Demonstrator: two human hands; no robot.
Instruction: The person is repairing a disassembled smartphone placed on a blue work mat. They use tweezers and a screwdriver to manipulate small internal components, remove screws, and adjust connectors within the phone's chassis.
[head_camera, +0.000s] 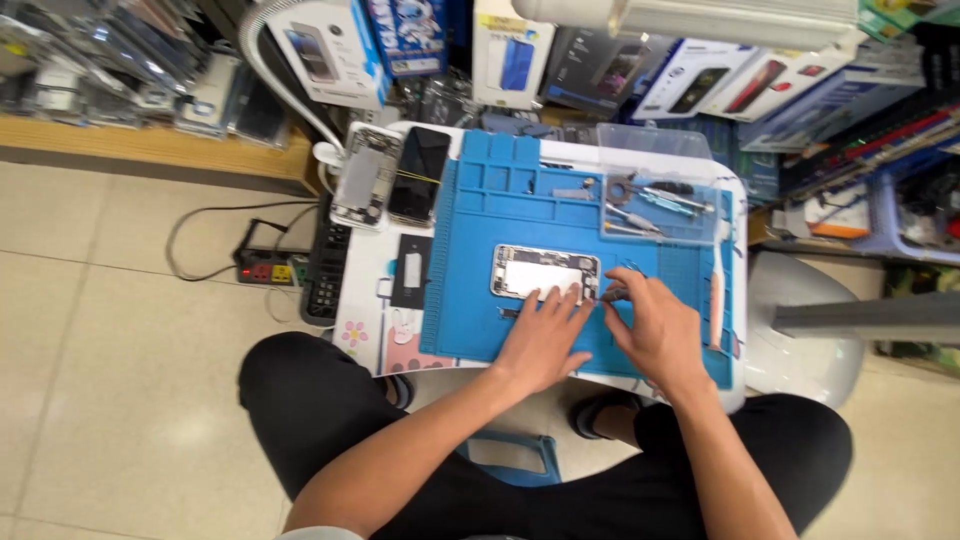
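opened phone lies on the blue mat, long axis running left to right. left hand, fingers spread, rests on its near edge; right hand, at its right end, pinches a small tool.

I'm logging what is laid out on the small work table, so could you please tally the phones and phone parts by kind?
Opened phone on the blue mat, left hand touching it, right hand at its end: 1
Opened phone shell beside the mat: 1
Black phone screen: 1
Small black part with a white strip: 1
Total: 4
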